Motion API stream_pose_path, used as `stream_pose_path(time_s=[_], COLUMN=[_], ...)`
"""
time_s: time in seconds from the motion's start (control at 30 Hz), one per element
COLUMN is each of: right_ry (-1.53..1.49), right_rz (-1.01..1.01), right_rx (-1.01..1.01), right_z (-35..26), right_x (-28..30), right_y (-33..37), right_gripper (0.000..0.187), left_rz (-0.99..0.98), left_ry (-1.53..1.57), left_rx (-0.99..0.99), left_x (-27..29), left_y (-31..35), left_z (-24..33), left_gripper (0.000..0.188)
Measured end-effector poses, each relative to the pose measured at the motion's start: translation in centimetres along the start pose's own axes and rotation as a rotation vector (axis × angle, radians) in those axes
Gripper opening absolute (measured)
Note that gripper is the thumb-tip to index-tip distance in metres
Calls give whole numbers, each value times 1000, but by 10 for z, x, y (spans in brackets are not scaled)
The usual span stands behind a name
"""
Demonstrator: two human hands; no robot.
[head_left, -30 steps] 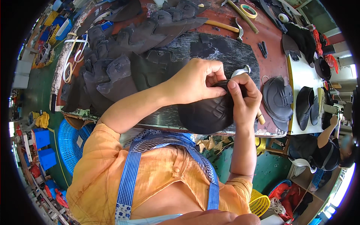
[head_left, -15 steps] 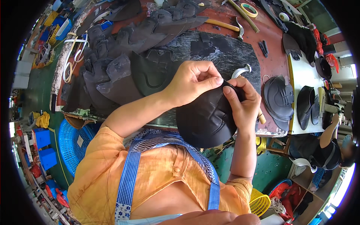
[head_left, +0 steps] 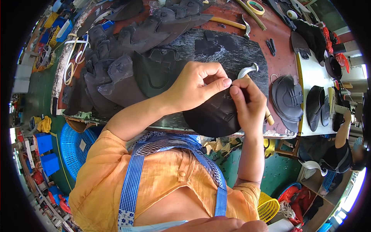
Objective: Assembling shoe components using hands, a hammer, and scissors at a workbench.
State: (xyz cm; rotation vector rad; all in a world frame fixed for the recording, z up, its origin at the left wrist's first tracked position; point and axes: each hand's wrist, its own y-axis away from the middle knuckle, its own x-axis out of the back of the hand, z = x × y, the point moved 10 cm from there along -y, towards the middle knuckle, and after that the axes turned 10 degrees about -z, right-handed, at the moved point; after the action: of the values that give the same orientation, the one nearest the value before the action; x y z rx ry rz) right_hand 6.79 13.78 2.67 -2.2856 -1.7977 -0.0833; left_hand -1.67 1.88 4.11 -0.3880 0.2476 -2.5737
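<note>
A black leather shoe upper (head_left: pixel 215 118) hangs over the table's near edge, its rounded end toward me. My left hand (head_left: pixel 199 85) is closed in a pinch, thumb against forefinger, at the piece's top edge. Right beside it, my right hand (head_left: pixel 249 100) grips the same edge between thumb and fingers. The fingertips of both hands nearly meet there; whatever fine detail sits between them is too small to make out. Just beyond my right hand lies a hammer (head_left: pixel 249 70) with a metal head, its wooden handle partly hidden behind that hand.
A dark scuffed board (head_left: pixel 253 54) covers the middle of the red table. Overlapping dark uppers (head_left: pixel 127 73) pile up at left, with another stack (head_left: pixel 286 98) at right. A second hammer (head_left: pixel 228 23) and a tape roll (head_left: pixel 256 7) lie farther back. A co-worker (head_left: pixel 328 152) is at the right.
The shoe upper's lower end has swung up and away from me, uncovering floor beneath it. Both hands keep their pinch at the edge and have barely shifted.
</note>
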Motion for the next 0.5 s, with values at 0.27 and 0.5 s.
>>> stream_pose_path(time_s=[0.27,0.5], right_ry=[-71,-259], right_rz=[-62,-290], right_rx=[-58,-263], right_z=[15,52], right_x=[7,7], right_y=[4,21], right_gripper=[13,27], left_rz=[5,-161], left_ry=[93,406], left_rx=[131,221], left_x=[0,-21], left_y=[0,-2], left_z=[-24,-55], left_gripper=[21,44])
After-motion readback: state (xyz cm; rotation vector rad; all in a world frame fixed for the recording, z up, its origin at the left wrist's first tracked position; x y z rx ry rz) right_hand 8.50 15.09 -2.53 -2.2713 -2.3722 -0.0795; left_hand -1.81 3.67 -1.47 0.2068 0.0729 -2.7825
